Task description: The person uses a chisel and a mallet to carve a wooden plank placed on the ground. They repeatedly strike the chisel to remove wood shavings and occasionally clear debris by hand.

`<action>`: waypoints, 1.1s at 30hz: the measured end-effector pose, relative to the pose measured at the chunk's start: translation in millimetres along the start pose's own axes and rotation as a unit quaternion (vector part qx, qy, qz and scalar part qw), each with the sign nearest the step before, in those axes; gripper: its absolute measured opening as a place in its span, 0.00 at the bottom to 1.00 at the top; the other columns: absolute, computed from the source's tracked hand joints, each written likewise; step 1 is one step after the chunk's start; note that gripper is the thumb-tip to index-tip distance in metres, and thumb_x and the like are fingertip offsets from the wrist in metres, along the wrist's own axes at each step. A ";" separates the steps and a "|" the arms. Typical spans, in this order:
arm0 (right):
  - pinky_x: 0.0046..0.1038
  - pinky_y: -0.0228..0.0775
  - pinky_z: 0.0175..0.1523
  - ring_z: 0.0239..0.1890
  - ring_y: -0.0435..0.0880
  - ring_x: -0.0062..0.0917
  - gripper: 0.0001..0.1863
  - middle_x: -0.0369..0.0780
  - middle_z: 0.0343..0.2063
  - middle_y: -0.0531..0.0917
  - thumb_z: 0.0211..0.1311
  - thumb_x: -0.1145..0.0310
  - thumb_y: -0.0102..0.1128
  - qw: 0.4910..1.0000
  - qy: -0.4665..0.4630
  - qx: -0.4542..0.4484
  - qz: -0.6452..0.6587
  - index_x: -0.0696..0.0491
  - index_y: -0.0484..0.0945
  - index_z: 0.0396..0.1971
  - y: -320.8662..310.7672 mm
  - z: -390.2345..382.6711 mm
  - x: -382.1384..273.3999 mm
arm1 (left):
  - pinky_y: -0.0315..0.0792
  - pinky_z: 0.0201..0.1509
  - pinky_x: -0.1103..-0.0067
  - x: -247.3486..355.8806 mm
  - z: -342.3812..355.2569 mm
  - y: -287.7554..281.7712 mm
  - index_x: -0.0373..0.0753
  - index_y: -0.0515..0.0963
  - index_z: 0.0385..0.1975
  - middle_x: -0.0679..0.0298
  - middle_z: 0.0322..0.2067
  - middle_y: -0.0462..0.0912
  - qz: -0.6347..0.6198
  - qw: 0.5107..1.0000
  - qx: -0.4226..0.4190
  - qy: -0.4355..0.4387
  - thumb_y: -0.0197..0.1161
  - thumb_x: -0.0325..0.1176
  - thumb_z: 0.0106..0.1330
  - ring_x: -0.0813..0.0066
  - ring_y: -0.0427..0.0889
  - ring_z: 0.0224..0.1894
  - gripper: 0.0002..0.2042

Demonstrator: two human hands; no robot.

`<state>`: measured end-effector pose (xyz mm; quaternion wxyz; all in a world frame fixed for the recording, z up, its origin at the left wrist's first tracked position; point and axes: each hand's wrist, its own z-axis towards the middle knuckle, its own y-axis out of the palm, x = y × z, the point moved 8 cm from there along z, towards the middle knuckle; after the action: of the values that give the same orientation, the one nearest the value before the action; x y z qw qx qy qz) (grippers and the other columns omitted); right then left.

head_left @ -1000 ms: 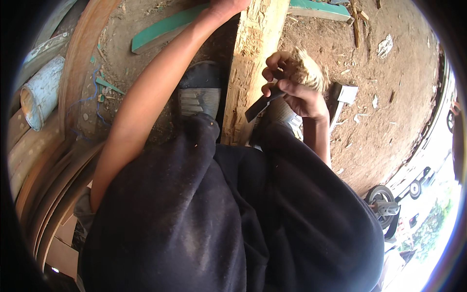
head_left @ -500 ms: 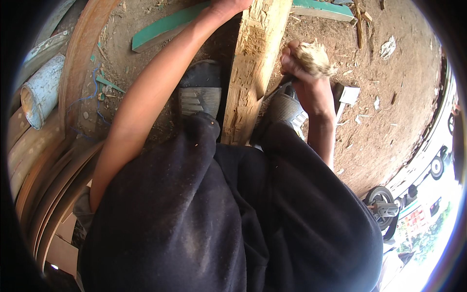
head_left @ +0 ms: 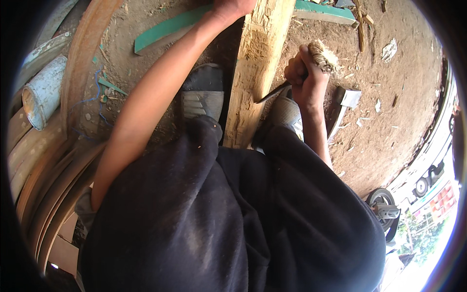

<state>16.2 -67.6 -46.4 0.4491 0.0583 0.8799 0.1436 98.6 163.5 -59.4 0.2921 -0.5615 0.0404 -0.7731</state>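
Observation:
A rough-hewn timber beam point(head_left: 255, 73) lies between my shoes, its pale upper face covered in chop marks. My right hand point(head_left: 307, 78) is closed round a chisel, whose frayed, fibrous handle end point(head_left: 323, 55) sticks out above the fist. From the other side of that hand the dark blade point(head_left: 273, 92) slants down, its tip on or very close to the beam's right edge. At the upper rim my left hand point(head_left: 234, 7) is against the beam's left side; its fingers are mostly cut off or hidden.
Right of my right hand, a hatchet-like tool point(head_left: 349, 97) with a grey metal head lies on the dirt among chips. Green curved pieces point(head_left: 168, 30) lie beyond my feet. Left are a rusty whitish bucket point(head_left: 44, 92) and stacked curved boards point(head_left: 68, 194). A wheel point(head_left: 381, 202) stands right.
My right fist has turned and the chisel's frayed end has tipped slightly right. More of the dark blade shows beside the beam. My left hand keeps its place at the beam.

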 end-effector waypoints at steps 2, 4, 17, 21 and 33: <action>0.27 0.43 0.18 0.10 0.53 0.16 0.23 0.29 0.10 0.59 0.73 0.66 0.59 0.997 -0.042 0.012 -0.060 0.46 0.62 0.16 4.8 2.7 -3.5 | 0.70 0.69 0.68 -0.5 -0.1 -0.3 0.29 0.70 0.65 0.43 0.61 0.77 -0.010 1.000 0.001 -0.014 0.42 0.39 0.82 0.49 0.75 0.66 0.23; 0.27 0.42 0.18 0.10 0.52 0.16 0.23 0.28 0.09 0.58 0.73 0.67 0.59 0.994 -0.096 0.027 -0.055 0.47 0.62 0.16 10.1 1.6 -10.7 | 0.70 0.69 0.68 -2.3 -0.1 0.4 0.29 0.70 0.65 0.43 0.62 0.77 -0.033 0.999 -0.001 -0.038 0.42 0.40 0.82 0.49 0.75 0.67 0.23; 0.23 0.47 0.17 0.12 0.58 0.15 0.15 0.30 0.13 0.65 0.73 0.67 0.58 0.991 -0.060 0.051 -0.105 0.50 0.70 0.24 3.4 -7.8 2.1 | 0.70 0.69 0.67 -5.5 1.3 1.2 0.30 0.71 0.65 0.44 0.62 0.77 -0.031 0.998 0.005 -0.053 0.44 0.40 0.81 0.49 0.76 0.66 0.23; 0.23 0.45 0.16 0.11 0.57 0.14 0.15 0.29 0.12 0.63 0.71 0.71 0.59 0.991 -0.061 0.058 -0.101 0.50 0.67 0.22 5.1 -12.4 -1.3 | 0.69 0.69 0.66 -2.8 1.6 0.9 0.31 0.71 0.65 0.44 0.63 0.77 -0.032 0.999 0.007 -0.043 0.43 0.40 0.82 0.49 0.75 0.66 0.23; 0.22 0.46 0.16 0.11 0.58 0.14 0.14 0.29 0.11 0.64 0.71 0.72 0.59 0.994 -0.067 0.050 -0.076 0.51 0.71 0.22 0.9 -10.6 1.7 | 0.71 0.67 0.66 -6.4 1.7 1.5 0.31 0.72 0.63 0.43 0.60 0.79 -0.032 0.999 0.014 -0.028 0.44 0.39 0.81 0.48 0.77 0.65 0.22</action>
<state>6.6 -68.5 -41.5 0.5131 0.0226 0.8559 0.0608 102.0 166.0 -64.8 0.2758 -0.5802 0.0032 -0.7664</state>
